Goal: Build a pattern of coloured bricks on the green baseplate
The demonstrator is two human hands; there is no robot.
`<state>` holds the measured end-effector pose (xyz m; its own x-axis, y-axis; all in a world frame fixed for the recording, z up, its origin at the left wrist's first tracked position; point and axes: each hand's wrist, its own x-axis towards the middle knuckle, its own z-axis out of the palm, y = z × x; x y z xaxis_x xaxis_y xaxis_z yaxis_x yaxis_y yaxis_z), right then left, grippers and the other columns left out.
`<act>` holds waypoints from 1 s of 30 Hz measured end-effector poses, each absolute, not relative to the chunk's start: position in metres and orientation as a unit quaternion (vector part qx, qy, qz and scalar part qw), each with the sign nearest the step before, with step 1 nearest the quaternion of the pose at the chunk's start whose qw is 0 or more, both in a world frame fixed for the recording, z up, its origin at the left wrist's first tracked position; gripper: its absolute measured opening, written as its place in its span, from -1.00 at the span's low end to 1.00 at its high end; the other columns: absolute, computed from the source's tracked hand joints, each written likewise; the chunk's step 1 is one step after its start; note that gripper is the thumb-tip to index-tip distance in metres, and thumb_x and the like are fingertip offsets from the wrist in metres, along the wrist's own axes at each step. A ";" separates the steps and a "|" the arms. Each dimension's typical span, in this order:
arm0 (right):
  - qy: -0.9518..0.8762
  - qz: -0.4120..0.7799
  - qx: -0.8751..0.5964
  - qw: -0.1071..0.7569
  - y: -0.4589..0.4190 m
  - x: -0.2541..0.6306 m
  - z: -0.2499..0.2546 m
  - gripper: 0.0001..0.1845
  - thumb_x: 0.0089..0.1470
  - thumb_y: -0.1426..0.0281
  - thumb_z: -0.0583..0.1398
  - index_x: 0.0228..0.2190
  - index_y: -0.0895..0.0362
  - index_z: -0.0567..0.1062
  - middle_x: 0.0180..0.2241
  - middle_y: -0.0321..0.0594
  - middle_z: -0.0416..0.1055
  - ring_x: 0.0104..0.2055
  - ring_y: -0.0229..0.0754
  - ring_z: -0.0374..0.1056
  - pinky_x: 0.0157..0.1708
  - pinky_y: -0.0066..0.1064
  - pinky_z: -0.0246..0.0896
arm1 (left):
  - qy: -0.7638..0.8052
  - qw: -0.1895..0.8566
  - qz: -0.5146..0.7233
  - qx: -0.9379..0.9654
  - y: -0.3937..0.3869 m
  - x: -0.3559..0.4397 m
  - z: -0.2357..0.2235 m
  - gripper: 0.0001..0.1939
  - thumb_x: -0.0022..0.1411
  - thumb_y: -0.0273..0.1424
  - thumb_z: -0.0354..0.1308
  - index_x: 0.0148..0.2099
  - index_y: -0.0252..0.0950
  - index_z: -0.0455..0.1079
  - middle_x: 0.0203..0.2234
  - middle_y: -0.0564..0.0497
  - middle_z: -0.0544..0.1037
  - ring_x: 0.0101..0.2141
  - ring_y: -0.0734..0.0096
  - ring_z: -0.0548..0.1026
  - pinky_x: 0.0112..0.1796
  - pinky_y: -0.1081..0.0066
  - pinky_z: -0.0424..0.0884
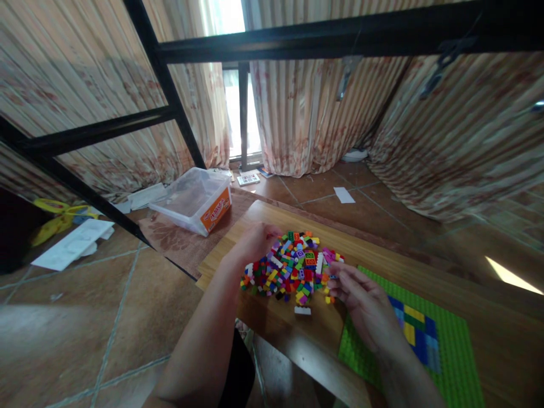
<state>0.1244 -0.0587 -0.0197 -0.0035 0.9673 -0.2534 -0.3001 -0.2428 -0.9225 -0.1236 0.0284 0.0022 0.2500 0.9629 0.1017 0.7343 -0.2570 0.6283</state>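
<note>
A heap of small, multicoloured toy bricks (293,266) is spread on the wooden table. My left hand (259,238) reaches to the heap's far left edge; its fingertips are blurred, and I cannot see if they grip a brick. On the heap's right side, my right hand (357,292) has its thumb and fingers pinched together. A bluish bit shows at those fingertips, too small to make out. Under my right forearm lies a green baseplate (457,345), with blue, light blue and yellow bricks (419,343) built flat on it. One white brick (302,311) sits apart, just in front of the heap.
The wooden table (272,314) stands on a tiled floor. A clear plastic bin (191,198) with an orange label sits on a rug beyond its left end. Black metal bars (182,122) cross the view before striped curtains (293,113). Papers (72,243) lie at left.
</note>
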 end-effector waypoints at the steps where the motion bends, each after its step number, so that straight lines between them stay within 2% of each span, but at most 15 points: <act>1: -0.343 0.619 -0.488 0.511 -0.059 0.125 -0.020 -0.66 -0.11 0.17 0.39 -0.27 0.07 0.62 -0.25 -0.17 0.53 -0.34 -0.23 0.36 -0.37 -0.42 0.28 | 0.573 0.226 0.236 0.752 0.028 -0.125 0.002 -0.70 0.06 -0.57 0.05 -0.21 -0.31 0.56 -0.41 0.01 0.60 -0.37 0.40 0.49 -0.30 0.48 0.35; 7: -0.336 0.616 -0.498 0.509 -0.058 0.127 -0.024 -0.64 -0.11 0.16 0.39 -0.25 0.06 0.62 -0.24 -0.19 0.53 -0.35 -0.25 0.34 -0.37 -0.44 0.29 | 0.605 0.183 0.160 0.758 0.022 -0.138 0.003 -0.51 -0.09 -0.62 0.10 -0.08 -0.23 0.53 -0.24 0.00 0.61 -0.27 0.30 0.50 -0.23 0.41 0.39; 12: -0.330 0.620 -0.505 0.502 -0.057 0.126 -0.025 -0.61 -0.15 0.13 0.40 -0.26 0.05 0.62 -0.34 -0.22 0.51 -0.36 -0.25 0.33 -0.37 -0.46 0.29 | 0.583 0.157 0.128 0.787 0.018 -0.134 0.006 -0.59 -0.05 -0.61 0.09 -0.17 -0.18 0.54 -0.24 0.01 0.62 -0.16 0.22 0.50 -0.09 0.35 0.37; 18: -0.343 0.616 -0.508 0.494 -0.056 0.124 -0.030 -0.63 -0.12 0.14 0.39 -0.26 0.05 0.62 -0.31 -0.21 0.51 -0.34 -0.25 0.34 -0.38 -0.47 0.28 | 0.565 0.152 0.117 0.803 0.021 -0.132 0.001 -0.47 -0.06 -0.65 0.08 -0.06 -0.12 0.52 -0.09 0.03 0.59 -0.13 0.19 0.49 -0.10 0.33 0.38; 24: -0.354 0.614 -0.502 0.496 -0.055 0.126 -0.031 -0.63 -0.09 0.15 0.38 -0.23 0.06 0.62 -0.34 -0.22 0.49 -0.35 -0.26 0.34 -0.40 -0.48 0.26 | 0.557 0.126 0.127 0.811 0.022 -0.132 0.001 -0.57 -0.01 -0.60 0.12 -0.09 -0.17 0.53 -0.15 -0.04 0.57 -0.11 0.20 0.47 -0.07 0.34 0.36; 30: -0.351 0.615 -0.500 0.499 -0.055 0.127 -0.030 -0.61 -0.09 0.14 0.37 -0.21 0.05 0.61 -0.22 -0.19 0.52 -0.33 -0.26 0.34 -0.39 -0.46 0.26 | 0.564 0.144 0.106 0.806 0.021 -0.130 0.007 -0.83 0.09 -0.48 0.14 -0.29 -0.22 0.54 -0.30 -0.03 0.56 -0.28 0.30 0.50 -0.26 0.42 0.34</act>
<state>0.1271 -0.0553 -0.0301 -0.0020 0.9644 -0.2645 -0.2638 -0.2557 -0.9301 -0.1303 0.0214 0.0069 0.3420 0.9397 0.0075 0.8787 -0.3226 0.3519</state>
